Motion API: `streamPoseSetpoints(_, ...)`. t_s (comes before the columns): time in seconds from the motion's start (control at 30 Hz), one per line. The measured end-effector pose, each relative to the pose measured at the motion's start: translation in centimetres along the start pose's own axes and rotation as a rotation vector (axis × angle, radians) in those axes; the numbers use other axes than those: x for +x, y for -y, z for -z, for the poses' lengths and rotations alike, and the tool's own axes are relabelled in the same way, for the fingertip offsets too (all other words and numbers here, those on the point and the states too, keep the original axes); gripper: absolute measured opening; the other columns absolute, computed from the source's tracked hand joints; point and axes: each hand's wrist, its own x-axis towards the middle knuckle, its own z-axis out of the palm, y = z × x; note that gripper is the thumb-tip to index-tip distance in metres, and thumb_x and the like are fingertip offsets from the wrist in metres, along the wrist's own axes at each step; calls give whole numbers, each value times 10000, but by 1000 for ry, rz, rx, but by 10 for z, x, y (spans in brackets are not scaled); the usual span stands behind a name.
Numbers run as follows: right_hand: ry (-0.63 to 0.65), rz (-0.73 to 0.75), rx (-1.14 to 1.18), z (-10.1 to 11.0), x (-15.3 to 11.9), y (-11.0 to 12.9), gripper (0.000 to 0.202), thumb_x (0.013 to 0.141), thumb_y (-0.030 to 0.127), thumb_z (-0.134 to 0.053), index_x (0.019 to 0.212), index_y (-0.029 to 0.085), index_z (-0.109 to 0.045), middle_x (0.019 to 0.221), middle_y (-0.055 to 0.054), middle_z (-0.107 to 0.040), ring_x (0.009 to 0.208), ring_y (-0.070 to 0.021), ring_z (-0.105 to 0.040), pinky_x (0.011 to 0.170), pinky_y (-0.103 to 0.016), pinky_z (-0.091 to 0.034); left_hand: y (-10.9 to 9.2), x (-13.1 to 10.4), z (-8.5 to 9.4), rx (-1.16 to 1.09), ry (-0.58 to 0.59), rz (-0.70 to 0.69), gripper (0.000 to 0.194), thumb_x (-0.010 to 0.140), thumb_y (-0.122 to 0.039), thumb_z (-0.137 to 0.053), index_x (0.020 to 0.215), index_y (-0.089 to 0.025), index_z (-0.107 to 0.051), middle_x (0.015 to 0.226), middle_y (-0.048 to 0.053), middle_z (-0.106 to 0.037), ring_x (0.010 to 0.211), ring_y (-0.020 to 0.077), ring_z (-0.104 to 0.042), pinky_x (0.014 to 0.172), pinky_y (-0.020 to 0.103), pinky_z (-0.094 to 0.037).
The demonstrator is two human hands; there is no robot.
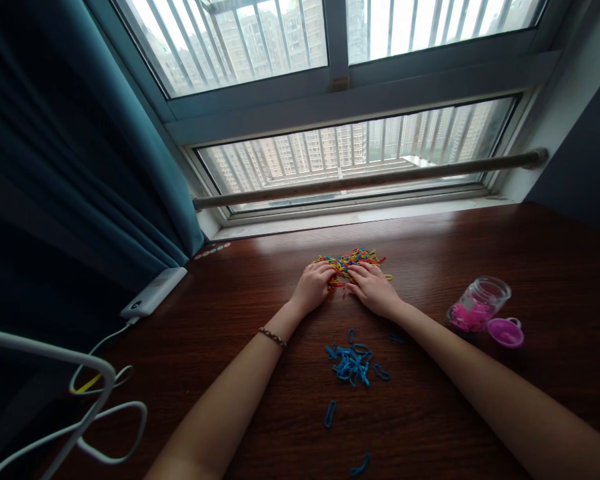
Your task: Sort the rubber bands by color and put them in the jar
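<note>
Head view, centre: the left hand [314, 288] curls its fingers at the mixed links [363, 256], any grip unclear; the right hand [376, 291] rests its fingers there, partly spread. Light, low fingers would best avoid scattering them toward the blue links [353, 365], lower centre.

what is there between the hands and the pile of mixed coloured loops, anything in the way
Nothing visible: the left hand and right hand both touch the mixed pile. The blue loops lie between the forearms, nearer the person, and the jar stands off to the right.
</note>
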Motion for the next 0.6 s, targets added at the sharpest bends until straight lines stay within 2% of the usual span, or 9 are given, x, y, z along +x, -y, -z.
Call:
streamPoseSetpoints(0.1,-52,7,44,0,1,-1,426,850,379,-396,1195,153,-503,1239,-89,-498,1175,-256,-364,1010,-428,-262,0,0,0,22,11,1,331,740,-62,-440,1012,-174,-593,1077,67,-586,1064,218,-465,923,389,-352)
streamPoseSetpoints(0.2,-163,14,158,2,2,-3,370,848,315,-411,1150,143,-536,1184,-104,-531,1128,-228,-420,988,-384,-313,1,0,0,36,11,8,347,738,-56,-433,1025,-171,-590,1069,68,-586,1061,220,-463,925,390,-347)
streamPoseSetpoints(0.3,-325,-54,326,6,2,-5,289,850,241,-390,1011,142,-609,1060,-103,-592,1004,-190,-519,911,-322,-397,2,0,-1,36,1,27,352,734,-56,-427,1026,-168,-591,1078,70,-579,1063,218,-460,929,385,-345)
streamPoseSetpoints(0.4,-444,-146,426,10,0,-7,207,814,216,-448,849,154,-642,910,-82,-636,866,-176,-577,831,-304,-440,3,-1,-3,43,-17,71,361,732,-53,-415,1031,-157,-588,1088,80,-571,1068,217,-458,930,380,-348)
streamPoseSetpoints(0.6,-474,-270,521,13,-2,-7,79,726,224,-545,712,172,-603,713,-32,-622,666,-156,-581,670,-284,-472,5,-1,-8,57,-4,105,406,734,-49,-398,1102,-137,-545,1152,89,-548,1121,218,-426,958,384,-326)
